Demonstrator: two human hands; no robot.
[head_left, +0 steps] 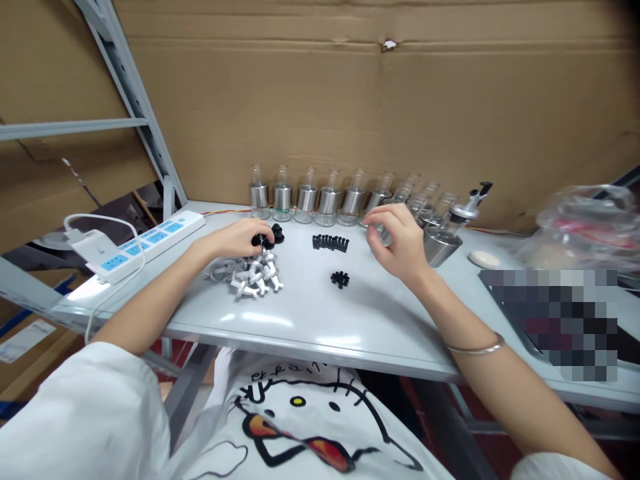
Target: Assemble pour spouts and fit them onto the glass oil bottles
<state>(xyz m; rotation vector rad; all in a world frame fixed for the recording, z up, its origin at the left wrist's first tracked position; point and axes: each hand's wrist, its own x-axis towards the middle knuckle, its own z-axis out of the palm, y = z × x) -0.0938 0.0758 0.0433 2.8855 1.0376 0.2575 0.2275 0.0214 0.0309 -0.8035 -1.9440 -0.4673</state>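
My left hand (244,237) reaches to a small pile of black rubber stoppers (277,235), its fingers curled round one of them. Just below it lies a heap of grey-white plastic pourer parts (257,277). My right hand (400,243) is raised in front of the bottles at the right, thumb and fingertips apart with nothing visible between them. Behind, glass bottles with steel sleeves (329,199) stand in a row. The rightmost bottle (443,243) carries a pourer with a black lever (481,193). It is partly hidden by my right hand.
Between my hands lie a row of black lever pieces (331,243) and a cluster of small black caps (340,279). A power strip (150,243) with a plugged-in charger is at left. At right are a white oval object (483,259), a plastic bag (585,230) and a blurred-out dark item.
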